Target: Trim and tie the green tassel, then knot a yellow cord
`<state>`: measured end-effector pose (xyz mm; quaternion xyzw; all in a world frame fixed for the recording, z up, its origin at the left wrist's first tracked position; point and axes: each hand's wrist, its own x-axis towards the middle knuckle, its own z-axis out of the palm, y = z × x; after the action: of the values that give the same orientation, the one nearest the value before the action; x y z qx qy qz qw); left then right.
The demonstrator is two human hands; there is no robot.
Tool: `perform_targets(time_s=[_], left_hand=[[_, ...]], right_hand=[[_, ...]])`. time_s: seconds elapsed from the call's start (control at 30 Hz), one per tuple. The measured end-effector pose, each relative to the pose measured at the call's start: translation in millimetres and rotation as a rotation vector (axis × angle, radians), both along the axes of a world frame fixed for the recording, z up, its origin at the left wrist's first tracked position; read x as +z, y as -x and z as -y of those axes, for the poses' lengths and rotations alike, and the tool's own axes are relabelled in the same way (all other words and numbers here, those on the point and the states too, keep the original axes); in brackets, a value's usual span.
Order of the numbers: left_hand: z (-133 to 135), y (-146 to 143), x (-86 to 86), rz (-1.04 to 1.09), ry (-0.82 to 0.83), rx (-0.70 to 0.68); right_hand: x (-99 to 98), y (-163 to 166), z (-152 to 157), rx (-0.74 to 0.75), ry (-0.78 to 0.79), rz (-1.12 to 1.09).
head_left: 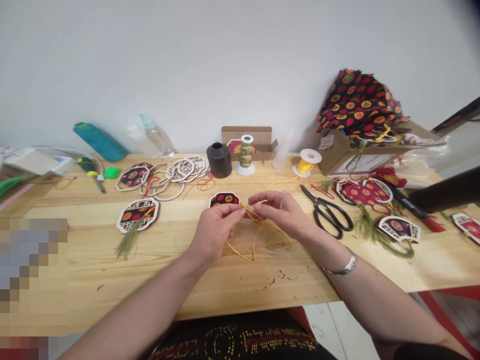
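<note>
My left hand (215, 227) pinches a thin yellow cord (235, 251) between thumb and forefinger. Close by on the right, my right hand (283, 212) has its fingertips together on the same cord. Loops of the cord hang below both hands onto the wood, and one length runs back toward a white spool of yellow cord (308, 161). Just behind my left fingers lies a black patterned fabric ornament (224, 199) with a pale edge, its front part hidden by the hand. Black-handled scissors (332, 215) rest to the right of my right hand.
On the left lie a tasselled ornament (137, 216) and several pale wooden frames (191, 169). Along the wall stand a black cone (219, 160), a green thread spool (246, 152) and bottles (155, 137). A cardboard box (350, 150) with patterned cloth and more ornaments (398, 229) occupy the right.
</note>
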<state>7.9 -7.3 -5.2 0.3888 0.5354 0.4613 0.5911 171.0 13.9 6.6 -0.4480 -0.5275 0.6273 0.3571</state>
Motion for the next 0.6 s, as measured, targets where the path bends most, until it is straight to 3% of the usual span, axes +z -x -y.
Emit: perform_targets(time_s=[0.17,0.37,0.6], left_hand=[[2.4,2.3,-3.5,-0.114,-0.008,-0.112],[2.4,3.0,-0.5,-0.235,-0.03,-0.217],[3.5,0.5,1.4,-0.155,0.007,-0.206]], right_hand=[[-2.0,0.5,-0.6,0.088,-0.044,-0.016],[-5.1,0.8,-2.6,0.038,-0.071,0.051],[-1.3,1.9,-1.8,0.086,-0.074,0.052]])
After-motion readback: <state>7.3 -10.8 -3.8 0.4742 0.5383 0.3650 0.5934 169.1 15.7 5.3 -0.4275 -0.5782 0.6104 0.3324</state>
